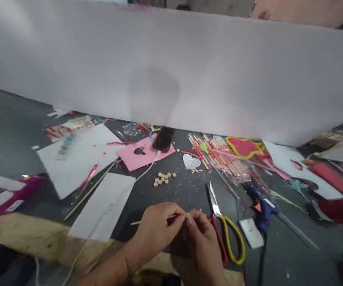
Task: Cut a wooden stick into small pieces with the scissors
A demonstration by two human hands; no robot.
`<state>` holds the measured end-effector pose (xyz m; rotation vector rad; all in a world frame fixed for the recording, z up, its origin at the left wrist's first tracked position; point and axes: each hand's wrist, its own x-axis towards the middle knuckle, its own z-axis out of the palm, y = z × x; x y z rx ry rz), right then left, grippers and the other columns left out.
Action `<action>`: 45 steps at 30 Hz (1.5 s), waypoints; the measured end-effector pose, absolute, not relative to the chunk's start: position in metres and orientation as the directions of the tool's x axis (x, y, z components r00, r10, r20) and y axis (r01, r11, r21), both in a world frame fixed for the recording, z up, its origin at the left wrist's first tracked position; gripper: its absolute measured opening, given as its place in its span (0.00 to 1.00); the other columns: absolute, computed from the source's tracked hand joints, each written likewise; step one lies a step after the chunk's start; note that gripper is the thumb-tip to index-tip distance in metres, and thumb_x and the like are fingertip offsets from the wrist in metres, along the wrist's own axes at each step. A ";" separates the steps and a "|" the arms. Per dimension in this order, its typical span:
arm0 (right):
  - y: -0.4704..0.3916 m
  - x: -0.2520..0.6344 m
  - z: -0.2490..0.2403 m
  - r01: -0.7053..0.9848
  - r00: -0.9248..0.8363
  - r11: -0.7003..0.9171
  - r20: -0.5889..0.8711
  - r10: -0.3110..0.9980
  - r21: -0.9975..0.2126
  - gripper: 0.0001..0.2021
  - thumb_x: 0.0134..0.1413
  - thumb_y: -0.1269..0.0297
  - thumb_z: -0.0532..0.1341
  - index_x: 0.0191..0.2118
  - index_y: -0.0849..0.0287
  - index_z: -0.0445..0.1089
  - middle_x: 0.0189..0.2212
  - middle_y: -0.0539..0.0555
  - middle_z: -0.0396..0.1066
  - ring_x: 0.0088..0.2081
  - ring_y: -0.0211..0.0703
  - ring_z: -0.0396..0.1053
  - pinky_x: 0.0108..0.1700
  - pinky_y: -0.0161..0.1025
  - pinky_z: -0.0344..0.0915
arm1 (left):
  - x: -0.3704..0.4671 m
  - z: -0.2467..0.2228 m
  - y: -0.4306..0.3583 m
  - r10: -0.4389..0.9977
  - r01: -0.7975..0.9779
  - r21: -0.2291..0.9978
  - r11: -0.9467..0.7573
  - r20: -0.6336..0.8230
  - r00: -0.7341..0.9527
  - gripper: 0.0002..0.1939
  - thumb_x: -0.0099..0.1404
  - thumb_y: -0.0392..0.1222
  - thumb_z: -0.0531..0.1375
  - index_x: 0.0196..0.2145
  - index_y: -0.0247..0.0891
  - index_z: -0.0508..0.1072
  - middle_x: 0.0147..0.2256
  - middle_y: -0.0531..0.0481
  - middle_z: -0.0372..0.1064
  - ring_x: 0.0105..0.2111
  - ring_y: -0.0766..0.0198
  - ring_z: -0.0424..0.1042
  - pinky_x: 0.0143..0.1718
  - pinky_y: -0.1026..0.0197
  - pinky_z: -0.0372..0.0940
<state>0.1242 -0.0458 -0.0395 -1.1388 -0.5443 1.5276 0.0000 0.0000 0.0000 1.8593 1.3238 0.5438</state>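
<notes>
Low in the middle of the head view, my left hand (156,224) is closed around a thin pale stick (135,223), whose end pokes out to the left. My right hand (202,234) is closed too, its thumb and finger pinched against my left fingertips; the small pale bit between them is too small to make out. Scissors (217,212) with one red and one yellow handle lie just right of my right hand. Beyond my hands is a small pile of light wooden pieces (162,179). A white paper heart (191,161) lies farther back.
A white board (219,79) stands across the back. On the dark table (141,198) are a phone (163,139) on pink paper (132,158), white sheets (105,206), red-and-cream sticks (199,151), a blue glue gun (263,214) and a yellow-edged red shape (243,147).
</notes>
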 end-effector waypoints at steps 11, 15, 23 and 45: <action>-0.047 0.130 -0.052 -0.424 0.058 -0.277 -0.331 0.942 -0.862 0.09 0.51 0.59 0.61 0.29 0.59 0.65 0.19 0.44 0.59 0.22 0.31 0.53 0.26 0.31 0.51 | 0.000 0.002 -0.002 0.933 0.606 0.774 -0.182 -0.059 0.356 0.09 0.59 0.39 0.55 0.28 0.41 0.74 0.27 0.56 0.74 0.29 0.68 0.71 0.30 0.68 0.58; -0.047 0.130 -0.052 -0.421 0.048 -0.274 -0.323 0.945 -0.865 0.09 0.51 0.58 0.62 0.29 0.59 0.65 0.19 0.43 0.58 0.22 0.31 0.53 0.25 0.31 0.50 | 0.000 0.001 -0.003 0.931 0.610 0.771 -0.184 -0.063 0.360 0.09 0.60 0.39 0.55 0.29 0.41 0.75 0.27 0.56 0.73 0.28 0.67 0.70 0.30 0.68 0.58; -0.048 0.131 -0.052 -0.409 0.054 -0.280 -0.329 0.943 -0.869 0.10 0.50 0.58 0.61 0.30 0.59 0.66 0.19 0.44 0.58 0.22 0.31 0.53 0.25 0.31 0.50 | 0.000 0.001 -0.002 0.930 0.607 0.767 -0.206 -0.040 0.365 0.09 0.60 0.39 0.55 0.28 0.41 0.74 0.26 0.56 0.73 0.28 0.68 0.70 0.30 0.68 0.57; -0.047 0.128 -0.054 -0.386 0.057 -0.271 -0.316 0.947 -0.882 0.10 0.51 0.57 0.61 0.29 0.59 0.65 0.19 0.44 0.57 0.22 0.31 0.52 0.25 0.31 0.51 | -0.001 0.000 -0.003 0.934 0.607 0.767 -0.211 -0.025 0.356 0.09 0.60 0.39 0.54 0.28 0.41 0.74 0.27 0.55 0.73 0.28 0.66 0.71 0.30 0.66 0.58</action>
